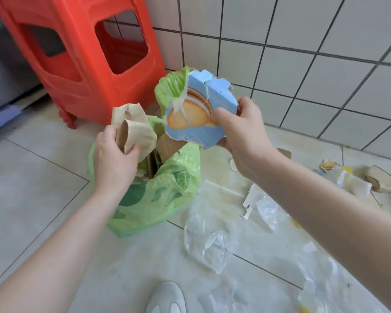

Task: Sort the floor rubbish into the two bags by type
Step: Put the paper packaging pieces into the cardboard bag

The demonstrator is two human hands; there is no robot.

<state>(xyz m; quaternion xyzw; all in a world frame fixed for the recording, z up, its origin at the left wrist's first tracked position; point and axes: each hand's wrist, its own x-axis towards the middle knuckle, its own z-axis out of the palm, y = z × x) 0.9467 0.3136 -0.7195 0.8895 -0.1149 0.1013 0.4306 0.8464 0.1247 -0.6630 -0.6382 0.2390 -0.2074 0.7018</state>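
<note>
A green plastic bag stands open on the tiled floor with brown cardboard pieces inside. My left hand grips crumpled brown paper over the bag's mouth. My right hand pinches a torn blue biscuit-box piece printed with sandwich biscuits, held just above the bag. A clear plastic bag lies flat on the floor to the right of the green one.
A red plastic stool stands behind the green bag against the white tiled wall. Scraps lie at right: white card, clear film, torn brown card. My white shoe is at the bottom.
</note>
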